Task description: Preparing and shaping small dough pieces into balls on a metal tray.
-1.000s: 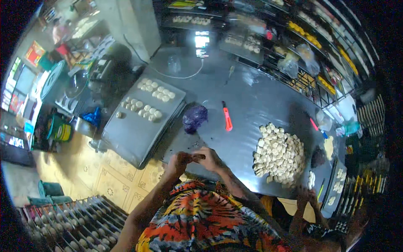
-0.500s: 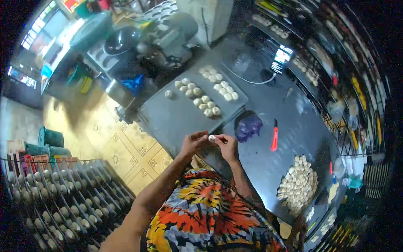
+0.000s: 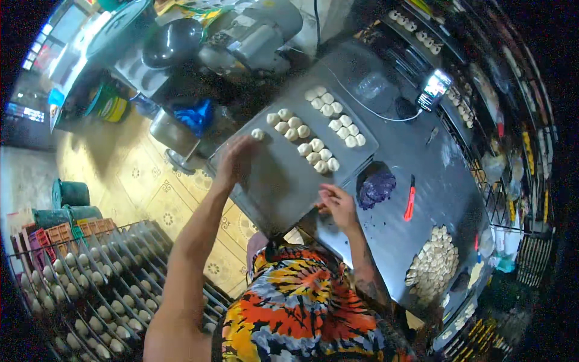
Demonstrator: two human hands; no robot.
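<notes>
Over the left side of a flat grey tray (image 3: 265,193), my left hand (image 3: 236,160) reaches out, its fingers blurred beside a lone pale dough ball (image 3: 257,134). Whether it holds anything is hidden. My right hand (image 3: 339,206) hovers at the tray's near right edge, fingers apart and loosely bent, with nothing seen in it. Pale round dough balls (image 3: 288,125) sit in groups on the tray, one group (image 3: 318,156) nearest my right hand. Just right of the tray lies a purple mass (image 3: 377,186) of filling or dough.
A red-handled cutter (image 3: 409,204) and a heap of small dough pieces (image 3: 433,260) lie on the dark table (image 3: 386,241). A lit phone (image 3: 434,90) with a white cable stands at the back. Racks holding dough balls (image 3: 102,283) flank the left; a machine (image 3: 247,48) stands behind.
My hands have parted: the left moved forward and left over the tray, the right slightly right. The small white dough piece between them is out of sight. The view has shifted.
</notes>
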